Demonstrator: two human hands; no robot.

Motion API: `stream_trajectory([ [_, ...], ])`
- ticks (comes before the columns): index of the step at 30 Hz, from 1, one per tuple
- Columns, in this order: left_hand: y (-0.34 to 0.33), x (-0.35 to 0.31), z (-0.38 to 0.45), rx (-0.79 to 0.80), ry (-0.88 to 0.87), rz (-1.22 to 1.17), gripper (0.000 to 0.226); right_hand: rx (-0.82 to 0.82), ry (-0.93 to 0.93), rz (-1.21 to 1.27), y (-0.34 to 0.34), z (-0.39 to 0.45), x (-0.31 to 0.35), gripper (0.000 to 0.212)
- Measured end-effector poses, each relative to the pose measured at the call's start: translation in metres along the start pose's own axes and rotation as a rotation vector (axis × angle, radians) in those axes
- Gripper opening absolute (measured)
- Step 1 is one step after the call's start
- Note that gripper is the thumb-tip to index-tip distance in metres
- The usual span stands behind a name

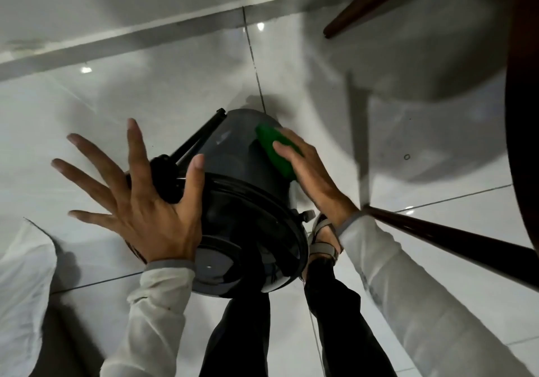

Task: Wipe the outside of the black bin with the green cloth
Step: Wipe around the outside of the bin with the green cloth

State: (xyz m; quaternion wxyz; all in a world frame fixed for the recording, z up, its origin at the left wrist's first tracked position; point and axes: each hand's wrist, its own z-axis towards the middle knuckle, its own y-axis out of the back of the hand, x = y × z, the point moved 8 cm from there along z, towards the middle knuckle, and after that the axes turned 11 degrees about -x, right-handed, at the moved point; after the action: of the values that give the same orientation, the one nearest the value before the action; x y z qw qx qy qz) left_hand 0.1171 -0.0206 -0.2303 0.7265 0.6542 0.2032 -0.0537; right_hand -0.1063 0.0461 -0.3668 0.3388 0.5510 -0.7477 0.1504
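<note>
left hand [140, 199] splayed on black bin [233, 166] | right hand [312, 172] presses green cloth [277, 152] | table leg [446, 239] beside

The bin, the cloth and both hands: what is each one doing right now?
black bin: tilted, lid shut, held up against the person's legs.
green cloth: pressed flat on the bin's side.
right hand: pressing the cloth on the bin.
left hand: fingers spread wide, palm steadying the bin's other side.
</note>
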Motion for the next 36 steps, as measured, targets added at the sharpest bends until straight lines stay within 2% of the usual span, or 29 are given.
stream_trajectory([
  [4,-0.004,-0.017,-0.002,-0.009,-0.044,0.059,0.092,-0.214,-0.218,0.036,0.016,0.046,-0.034,0.043],
  [7,-0.005,-0.024,-0.002,-0.013,-0.049,0.066,0.092,-0.217,-0.279,0.068,0.013,0.051,-0.038,0.046],
  [11,-0.001,-0.011,0.002,-0.001,0.004,0.026,0.093,-0.002,0.003,0.028,0.005,-0.002,0.004,0.053],
  [13,0.000,-0.007,0.002,0.009,-0.009,0.002,0.093,0.091,0.109,0.002,0.000,-0.041,0.011,0.048],
  [15,0.002,-0.006,-0.003,0.021,-0.057,-0.028,0.091,0.093,0.156,-0.060,0.000,-0.056,0.004,0.041],
  [16,0.003,-0.005,-0.007,0.024,-0.083,-0.047,0.089,0.043,0.164,-0.088,0.004,-0.049,-0.003,0.043],
  [18,0.006,-0.001,-0.015,0.020,-0.117,-0.076,0.086,-0.068,0.080,-0.158,0.013,-0.013,-0.020,0.053],
  [20,0.007,0.002,-0.020,0.018,-0.135,-0.095,0.082,-0.153,-0.119,-0.138,0.014,0.028,-0.035,0.061],
  [22,0.005,0.002,-0.019,0.012,-0.146,-0.114,0.079,-0.177,-0.147,-0.129,0.009,0.058,-0.030,0.058],
  [24,0.003,0.007,-0.013,0.000,-0.121,-0.124,0.077,-0.091,-0.035,-0.215,-0.008,0.065,-0.002,0.051],
  [26,0.002,0.011,-0.009,0.011,-0.132,-0.133,0.075,0.062,0.129,-0.288,-0.034,0.044,0.032,0.045],
  [29,0.000,0.007,-0.018,0.051,-0.287,-0.107,0.074,0.307,0.374,-0.387,-0.065,-0.030,0.063,0.048],
  [31,0.003,0.008,-0.028,0.055,-0.384,-0.109,0.075,0.424,0.547,-0.463,-0.073,-0.071,0.058,0.046],
  [33,0.006,0.015,-0.040,0.063,-0.428,-0.122,0.076,0.408,0.588,-0.515,-0.064,-0.066,0.046,0.043],
  [36,0.008,0.022,-0.048,0.065,-0.445,-0.112,0.077,0.175,0.482,-0.662,-0.041,-0.003,0.025,0.042],
])
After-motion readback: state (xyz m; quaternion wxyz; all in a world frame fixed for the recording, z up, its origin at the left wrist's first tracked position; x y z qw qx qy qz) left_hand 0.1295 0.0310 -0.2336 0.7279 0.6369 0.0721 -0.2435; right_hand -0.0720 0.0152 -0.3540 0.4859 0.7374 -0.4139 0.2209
